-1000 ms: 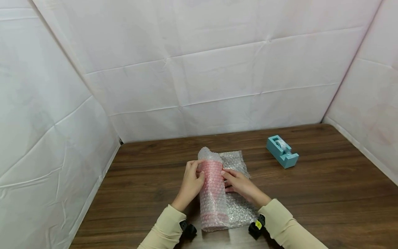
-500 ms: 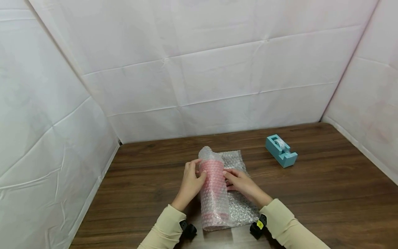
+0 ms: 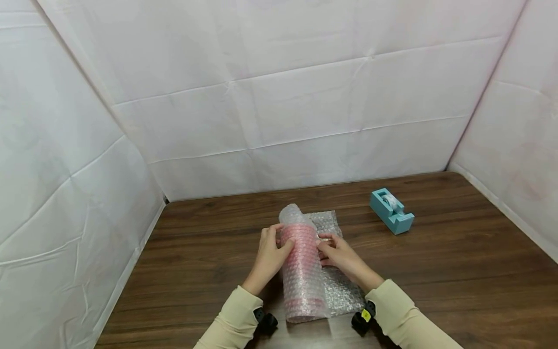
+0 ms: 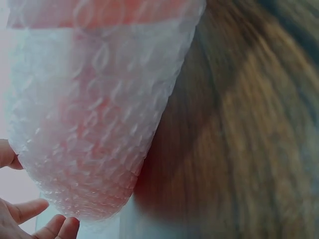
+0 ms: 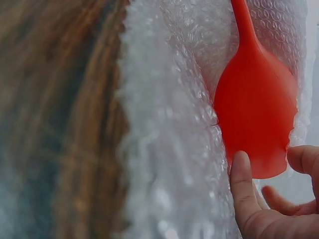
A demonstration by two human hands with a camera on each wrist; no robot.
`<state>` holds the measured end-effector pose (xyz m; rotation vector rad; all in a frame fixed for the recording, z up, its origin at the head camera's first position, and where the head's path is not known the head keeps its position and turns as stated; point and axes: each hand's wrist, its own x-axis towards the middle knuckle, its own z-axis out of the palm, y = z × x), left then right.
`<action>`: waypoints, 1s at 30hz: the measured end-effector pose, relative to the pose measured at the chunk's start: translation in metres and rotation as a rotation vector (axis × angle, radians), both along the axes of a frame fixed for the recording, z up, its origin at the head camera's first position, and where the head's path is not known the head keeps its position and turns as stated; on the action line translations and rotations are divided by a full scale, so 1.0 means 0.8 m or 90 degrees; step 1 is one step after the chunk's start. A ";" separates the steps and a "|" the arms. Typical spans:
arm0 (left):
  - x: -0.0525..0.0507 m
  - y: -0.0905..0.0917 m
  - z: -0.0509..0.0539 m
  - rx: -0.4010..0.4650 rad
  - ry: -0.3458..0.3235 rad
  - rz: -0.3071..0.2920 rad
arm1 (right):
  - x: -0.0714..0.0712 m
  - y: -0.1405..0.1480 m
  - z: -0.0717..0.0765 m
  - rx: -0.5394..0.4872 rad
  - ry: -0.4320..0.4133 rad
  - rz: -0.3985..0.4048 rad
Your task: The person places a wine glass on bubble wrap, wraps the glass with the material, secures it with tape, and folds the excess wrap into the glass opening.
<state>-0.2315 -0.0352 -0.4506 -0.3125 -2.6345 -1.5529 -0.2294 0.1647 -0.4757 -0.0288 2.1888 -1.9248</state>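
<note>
The roll's left side is being gripped by the left hand (image 3: 269, 254), thumb lying on top and fingers curving round the edge, while the right side is being pinched, fairly narrow, by the right hand (image 3: 344, 259). So the bubble wrap (image 3: 302, 286) is being held right between the two, resting lengthwise on the table (image 3: 196, 257), with a flat stretch of it being spread out under and beyond the right hand. Tucked inside, a red utensil (image 5: 256, 109) is being shown by the right wrist view, its blade end sitting between that hand's fingertips. Looks-wise, it's being seen as plain bright red, with a slim handle flaring into a wide, rounded, smooth blade, kinda spatula-like. From above it's being blurred by the layers into a pink patch, plus a pink band near the close end. The wrap itself is being seen as clear, bumpy and a bit shiny, rolled into a loose tube. Further out, cream sleeves (image 3: 403, 315) are being worn, a black wrist camera (image 3: 267, 324) is being carried on the left wrist, and a chunky blue tape dispenser (image 3: 391, 212) is being left on the dark wood-grain tabletop, backed by creased white cloth (image 3: 305, 97).
</note>
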 end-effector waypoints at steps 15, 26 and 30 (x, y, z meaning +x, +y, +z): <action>0.002 0.008 0.001 0.010 -0.026 -0.006 | 0.000 0.006 -0.001 0.008 0.035 -0.034; 0.004 0.012 0.003 -0.004 -0.040 -0.006 | 0.002 0.009 -0.001 0.020 0.039 -0.040; 0.004 0.013 0.002 -0.011 -0.029 -0.003 | 0.003 0.011 0.001 0.018 0.032 -0.038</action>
